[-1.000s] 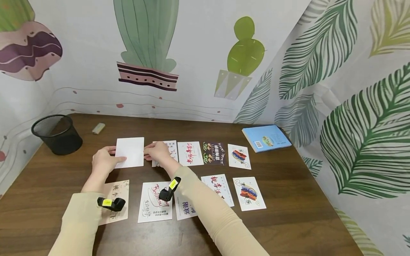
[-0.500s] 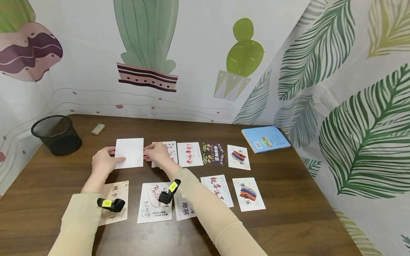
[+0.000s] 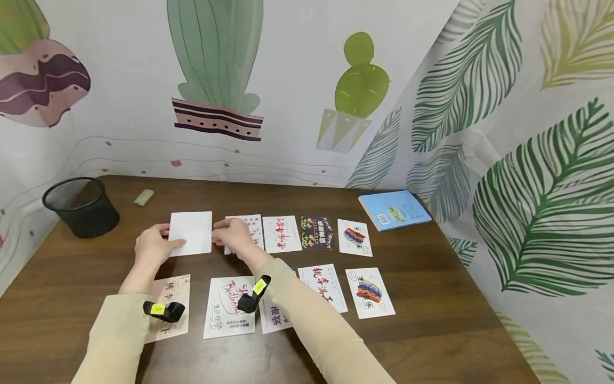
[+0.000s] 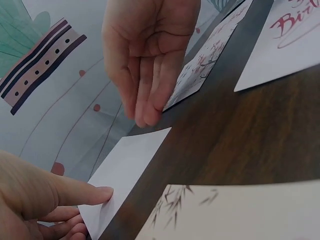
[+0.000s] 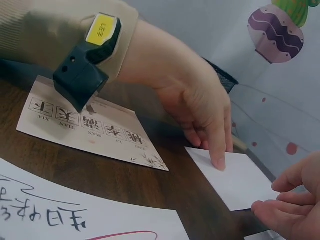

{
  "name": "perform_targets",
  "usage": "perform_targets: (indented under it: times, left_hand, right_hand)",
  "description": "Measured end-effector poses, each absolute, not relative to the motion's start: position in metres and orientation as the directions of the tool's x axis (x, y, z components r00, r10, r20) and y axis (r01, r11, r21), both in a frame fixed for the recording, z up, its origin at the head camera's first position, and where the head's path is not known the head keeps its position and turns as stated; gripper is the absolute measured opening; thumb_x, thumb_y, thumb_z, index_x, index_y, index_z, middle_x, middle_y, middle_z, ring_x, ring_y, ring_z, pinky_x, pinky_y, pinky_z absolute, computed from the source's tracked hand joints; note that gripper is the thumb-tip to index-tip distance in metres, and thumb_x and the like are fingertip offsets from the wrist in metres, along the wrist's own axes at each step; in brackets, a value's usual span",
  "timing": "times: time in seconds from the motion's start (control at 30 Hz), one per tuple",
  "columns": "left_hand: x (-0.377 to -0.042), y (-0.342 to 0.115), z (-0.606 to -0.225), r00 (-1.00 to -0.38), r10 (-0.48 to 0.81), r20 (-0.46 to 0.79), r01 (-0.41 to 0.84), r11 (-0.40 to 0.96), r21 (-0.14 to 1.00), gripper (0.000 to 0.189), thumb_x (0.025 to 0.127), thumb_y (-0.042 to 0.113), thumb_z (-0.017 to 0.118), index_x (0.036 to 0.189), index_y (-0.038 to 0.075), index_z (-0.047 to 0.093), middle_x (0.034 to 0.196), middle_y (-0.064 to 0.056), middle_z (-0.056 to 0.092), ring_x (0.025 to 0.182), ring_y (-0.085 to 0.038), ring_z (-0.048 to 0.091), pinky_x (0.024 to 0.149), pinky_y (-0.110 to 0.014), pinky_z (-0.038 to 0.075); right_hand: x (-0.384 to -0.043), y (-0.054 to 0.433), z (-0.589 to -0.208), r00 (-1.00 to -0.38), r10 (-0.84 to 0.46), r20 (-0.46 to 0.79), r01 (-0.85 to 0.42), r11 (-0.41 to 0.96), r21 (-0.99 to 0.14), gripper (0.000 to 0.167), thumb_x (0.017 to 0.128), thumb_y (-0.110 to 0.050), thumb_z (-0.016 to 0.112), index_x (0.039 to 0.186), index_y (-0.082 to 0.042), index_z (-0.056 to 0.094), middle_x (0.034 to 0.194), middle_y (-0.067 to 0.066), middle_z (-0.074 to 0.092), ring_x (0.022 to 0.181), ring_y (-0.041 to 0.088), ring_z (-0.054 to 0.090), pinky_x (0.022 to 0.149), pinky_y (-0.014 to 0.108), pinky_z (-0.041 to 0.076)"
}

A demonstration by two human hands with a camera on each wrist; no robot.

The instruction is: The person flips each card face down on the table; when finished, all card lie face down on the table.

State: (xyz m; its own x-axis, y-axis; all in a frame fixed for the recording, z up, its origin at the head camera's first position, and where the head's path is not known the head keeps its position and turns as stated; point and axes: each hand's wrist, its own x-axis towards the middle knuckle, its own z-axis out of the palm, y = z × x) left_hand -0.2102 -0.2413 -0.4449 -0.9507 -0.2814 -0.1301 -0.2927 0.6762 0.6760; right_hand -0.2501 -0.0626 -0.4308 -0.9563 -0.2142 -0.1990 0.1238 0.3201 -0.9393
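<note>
A blank white card (image 3: 191, 233) lies at the left end of the back row of cards on the brown table. My left hand (image 3: 152, 248) pinches its left edge, thumb (image 4: 102, 195) on top and the other fingers at the edge below. My right hand (image 3: 236, 236) is at the card's right edge, its fingertips close beside it and its fingers loosely bent in the left wrist view. Partly covered by this hand is a printed card (image 3: 255, 226) with red lettering. Below my left hand, a beige card (image 3: 175, 298) is half hidden by the wrist camera.
Further along the back row lie a red-lettered card (image 3: 282, 234), a dark purple card (image 3: 316, 233) and a colourful one (image 3: 354, 237). A front row includes a birthday card (image 3: 225, 314). A black mesh bin (image 3: 86, 213), an eraser-like block (image 3: 144, 197) and a blue book (image 3: 395, 209) stand near the wall.
The head view has shifted slightly, so everything sits a little lower and further left. Both hands and the white card otherwise keep their places.
</note>
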Motion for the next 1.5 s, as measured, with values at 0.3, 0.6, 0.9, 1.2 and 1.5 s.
perform_targets:
  times: [0.3, 0.6, 0.9, 1.2, 1.5]
  left_hand:
    - [-0.209, -0.242, -0.446, -0.955, -0.281, -0.098, -0.271, 0.682, 0.679, 0.062, 0.087, 0.019, 0.070, 0.132, -0.014, 0.044, 0.129, -0.034, 0.053, 0.120, -0.056, 0.040, 0.099, -0.061, 0.033]
    - [-0.210, -0.233, -0.444, -0.956, -0.291, -0.027, -0.233, 0.701, 0.674, 0.059, 0.087, 0.016, 0.070, 0.131, -0.015, 0.046, 0.125, -0.034, 0.054, 0.116, -0.054, 0.044, 0.095, -0.061, 0.036]
    - [-0.211, -0.190, -0.432, -0.984, -0.162, 0.074, -0.050, 0.649, 0.759, 0.049, 0.091, 0.015, 0.066, 0.131, -0.009, 0.053, 0.122, -0.029, 0.062, 0.108, -0.043, 0.062, 0.087, -0.050, 0.050]
    - [-0.222, -0.150, -0.436, -0.995, -0.096, -0.007, -0.062, 0.581, 0.812, 0.047, 0.092, 0.012, 0.062, 0.132, -0.012, 0.051, 0.129, -0.031, 0.057, 0.118, -0.043, 0.056, 0.099, -0.051, 0.047]
    - [-0.225, -0.142, -0.436, -0.994, -0.110, -0.010, -0.075, 0.602, 0.795, 0.052, 0.092, 0.014, 0.062, 0.134, -0.014, 0.049, 0.131, -0.033, 0.055, 0.121, -0.045, 0.054, 0.103, -0.052, 0.044]
  right_hand:
    - [-0.257, -0.029, -0.424, -0.940, -0.317, -0.123, 0.044, 0.245, -0.968, 0.030, 0.091, -0.007, 0.065, 0.117, 0.007, 0.066, 0.108, 0.018, 0.072, 0.090, 0.021, 0.071, 0.079, 0.025, 0.059]
    - [-0.266, 0.024, -0.427, -0.949, -0.290, -0.124, 0.060, 0.218, -0.974, 0.038, 0.091, -0.007, 0.062, 0.125, 0.009, 0.059, 0.120, 0.023, 0.066, 0.109, 0.030, 0.066, 0.091, 0.031, 0.056]
    - [-0.269, 0.050, -0.437, -0.948, -0.277, -0.157, 0.094, 0.229, -0.969, 0.040, 0.092, -0.004, 0.059, 0.129, 0.009, 0.056, 0.125, 0.024, 0.064, 0.116, 0.031, 0.063, 0.095, 0.032, 0.054]
    - [-0.271, 0.052, -0.439, -0.951, -0.248, -0.187, 0.138, 0.201, -0.970, 0.038, 0.092, -0.001, 0.057, 0.129, 0.010, 0.057, 0.125, 0.027, 0.063, 0.115, 0.032, 0.064, 0.096, 0.033, 0.053]
    - [-0.270, 0.051, -0.435, -0.946, -0.256, -0.198, 0.136, 0.238, -0.962, 0.039, 0.093, -0.005, 0.058, 0.130, 0.008, 0.057, 0.128, 0.025, 0.062, 0.119, 0.033, 0.061, 0.101, 0.034, 0.050]
